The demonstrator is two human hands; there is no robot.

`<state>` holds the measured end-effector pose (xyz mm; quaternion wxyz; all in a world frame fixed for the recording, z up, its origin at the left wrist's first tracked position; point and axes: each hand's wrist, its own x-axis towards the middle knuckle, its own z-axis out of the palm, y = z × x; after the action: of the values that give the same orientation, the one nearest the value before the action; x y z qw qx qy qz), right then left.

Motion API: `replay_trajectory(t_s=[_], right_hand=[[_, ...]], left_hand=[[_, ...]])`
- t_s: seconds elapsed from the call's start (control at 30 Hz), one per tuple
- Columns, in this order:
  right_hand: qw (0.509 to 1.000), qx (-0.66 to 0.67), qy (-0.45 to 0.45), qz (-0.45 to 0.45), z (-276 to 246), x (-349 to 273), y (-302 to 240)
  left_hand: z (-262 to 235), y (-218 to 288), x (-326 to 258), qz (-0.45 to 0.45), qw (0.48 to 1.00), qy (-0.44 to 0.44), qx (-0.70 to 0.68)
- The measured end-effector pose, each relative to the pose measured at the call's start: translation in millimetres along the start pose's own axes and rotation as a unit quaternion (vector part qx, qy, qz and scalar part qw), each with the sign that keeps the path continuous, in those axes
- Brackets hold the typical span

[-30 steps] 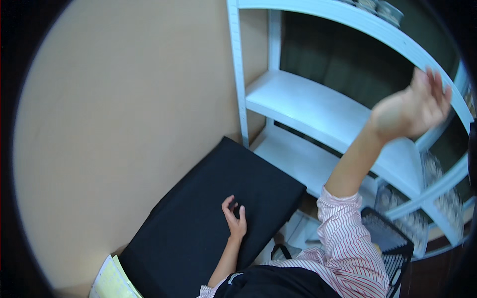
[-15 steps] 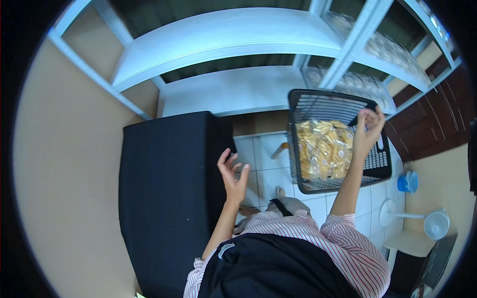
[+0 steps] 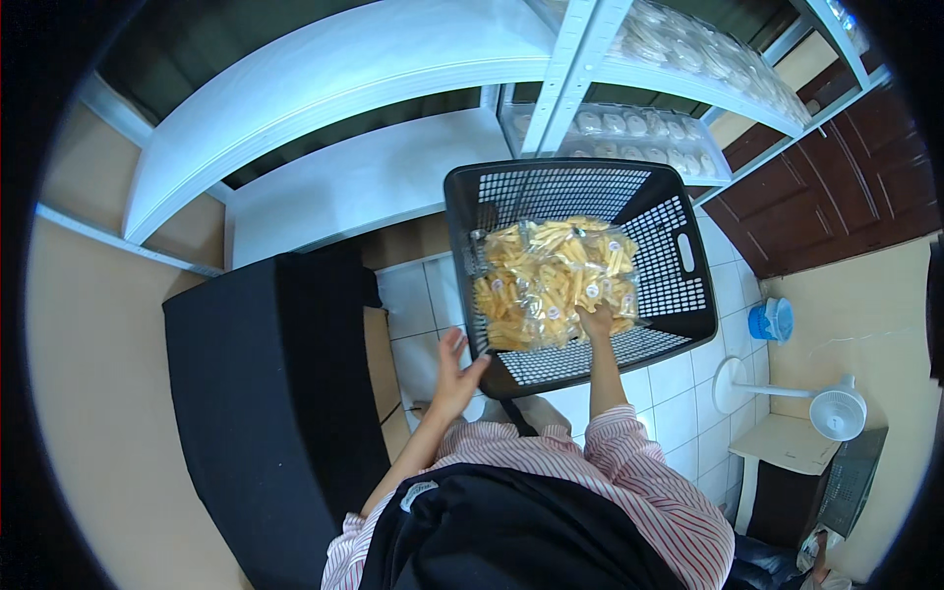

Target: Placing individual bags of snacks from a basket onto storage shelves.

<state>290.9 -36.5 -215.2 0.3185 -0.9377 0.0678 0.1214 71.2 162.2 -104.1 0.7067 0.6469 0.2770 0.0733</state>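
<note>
In front of me is a large black plastic basket point(image 3: 693, 285) with slotted walls. Clear plastic packs of pale yellow sticks point(image 3: 551, 285), apparently a snack, are heaped inside it. My right hand point(image 3: 596, 323) reaches down over the near wall and touches the packs at the right side of the heap. Its fingertips are hard to make out, so I cannot tell whether they grip a pack. Beside the basket's near left corner is my left hand point(image 3: 455, 379). Its fingers are spread, the thumb close to the rim, and it holds nothing.
Behind the basket stands a pale metal shelf point(image 3: 364, 157); trays of round, pale packed items point(image 3: 639, 138) fill its right part. To my left is a black-covered block point(image 3: 256, 393). At right are a blue bucket point(image 3: 772, 321), a white fan point(image 3: 836, 411) and another person's legs point(image 3: 757, 562).
My right hand has come down from above the basket's far right side onto the packs. The left hand has come closer to the basket's near left corner. My view has turned right.
</note>
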Motion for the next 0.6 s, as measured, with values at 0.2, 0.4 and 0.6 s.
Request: replay_trajectory(t_s=[0.2, 0.4, 0.6], right_hand=[[0.995, 0.008, 0.035, 0.089, 15.8, 52.7, 39.0], [0.989, -0.008, -0.077, 0.125, 14.0, 66.3, 36.4], [0.985, 0.031, -0.125, 0.112, 2.5, 62.7, 34.0]], left_hand=[[-1.8, 30.7, 17.9, 0.071, 0.979, 0.110, -0.154], [4.5, 31.6, 18.3, -0.032, 0.964, 0.263, -0.019], [16.9, 11.4, 28.8, -0.098, 0.984, 0.148, 0.021]])
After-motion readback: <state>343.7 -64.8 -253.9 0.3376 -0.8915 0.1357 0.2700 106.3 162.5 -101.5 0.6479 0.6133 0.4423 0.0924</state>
